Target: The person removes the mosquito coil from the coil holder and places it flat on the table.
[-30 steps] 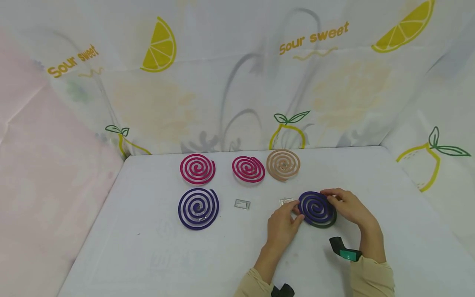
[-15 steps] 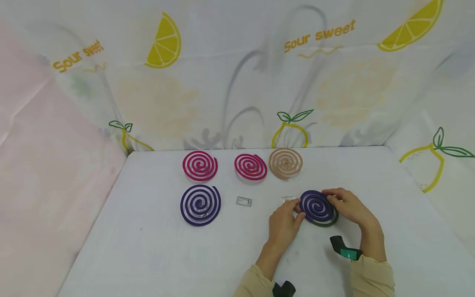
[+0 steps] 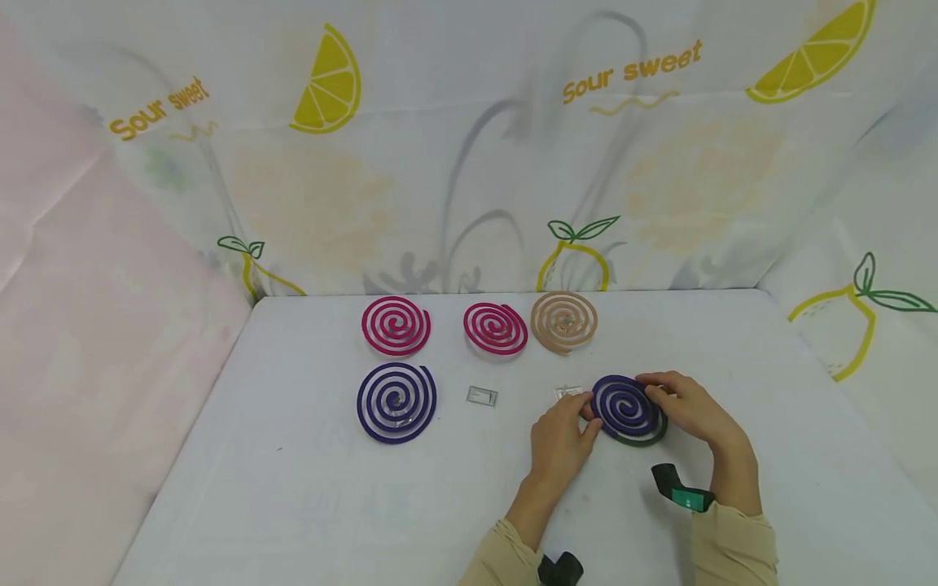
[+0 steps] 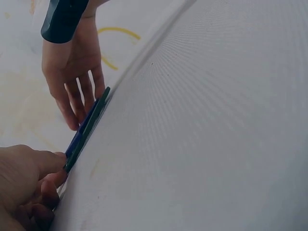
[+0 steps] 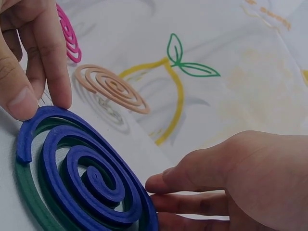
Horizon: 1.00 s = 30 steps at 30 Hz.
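Note:
A blue mosquito coil (image 3: 625, 405) lies on top of a dark green mosquito coil (image 3: 645, 442), the green rim showing at the near right. My left hand (image 3: 560, 443) pinches the pair's left edge; in the left wrist view its thumb (image 4: 50, 162) is at the blue coil, a fingertip below. On the opposite side, my right hand (image 3: 692, 409) holds the far right edge with thumb and fingers. Seen from the right wrist, the two spirals are slightly offset, green (image 5: 29, 192) peeking out between the blue turns (image 5: 96, 178).
Along the back stand two pink mosquito coils (image 3: 396, 325) and a tan one (image 3: 564, 322), raised on small stands. Another blue coil (image 3: 396, 403) is at the left. A small metal stand (image 3: 481, 396) lies mid-table, another metal piece (image 3: 567, 392) just beyond my left fingers.
The view has shifted slightly with the head. Both hands stay at the edges of the stacked blue and green coils, which have hardly moved.

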Motion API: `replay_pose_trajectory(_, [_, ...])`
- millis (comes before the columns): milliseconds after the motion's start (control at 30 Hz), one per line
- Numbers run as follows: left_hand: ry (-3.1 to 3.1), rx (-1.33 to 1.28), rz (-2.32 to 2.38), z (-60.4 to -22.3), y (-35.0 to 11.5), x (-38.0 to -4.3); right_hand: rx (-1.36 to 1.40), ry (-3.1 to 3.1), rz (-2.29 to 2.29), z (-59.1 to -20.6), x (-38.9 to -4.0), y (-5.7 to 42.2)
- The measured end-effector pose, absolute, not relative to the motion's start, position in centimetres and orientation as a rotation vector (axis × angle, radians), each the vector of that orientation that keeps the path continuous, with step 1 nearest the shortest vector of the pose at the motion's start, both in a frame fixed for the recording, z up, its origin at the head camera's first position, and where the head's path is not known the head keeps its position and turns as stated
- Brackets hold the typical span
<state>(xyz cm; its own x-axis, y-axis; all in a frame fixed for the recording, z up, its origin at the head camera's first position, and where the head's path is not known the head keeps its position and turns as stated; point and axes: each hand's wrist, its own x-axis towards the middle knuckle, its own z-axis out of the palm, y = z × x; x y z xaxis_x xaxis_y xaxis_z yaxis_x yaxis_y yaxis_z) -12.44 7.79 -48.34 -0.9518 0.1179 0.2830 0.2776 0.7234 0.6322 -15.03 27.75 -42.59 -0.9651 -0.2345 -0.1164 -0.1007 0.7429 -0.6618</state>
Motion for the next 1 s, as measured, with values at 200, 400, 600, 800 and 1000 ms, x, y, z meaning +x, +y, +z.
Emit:
replay_pose_trajectory(200, [-2.671,-0.329,-1.038,-48.34,7.70,-12.40,-0.263,2.734,-1.049,-42.46,-15.10,27.78])
replay_pose_trajectory(400, [-2.667,-0.337,-1.037,-48.50,7.76,-12.40,-0.256,2.725,-1.058,-42.43,-15.00,27.84])
replay_pose_trajectory(600, [-2.690,-0.331,-1.043,-48.44,7.76,-12.37,-0.263,2.719,-1.067,-42.61,-14.93,27.94])
replay_pose_trajectory(800, [-2.717,-0.324,-1.052,-48.22,7.71,-12.33,-0.280,2.731,-1.069,-42.70,-14.89,27.98])
replay_pose_trajectory(1000, [-2.702,-0.321,-1.071,-48.17,7.65,-12.30,-0.271,2.725,-1.085,-42.57,-14.81,27.98])
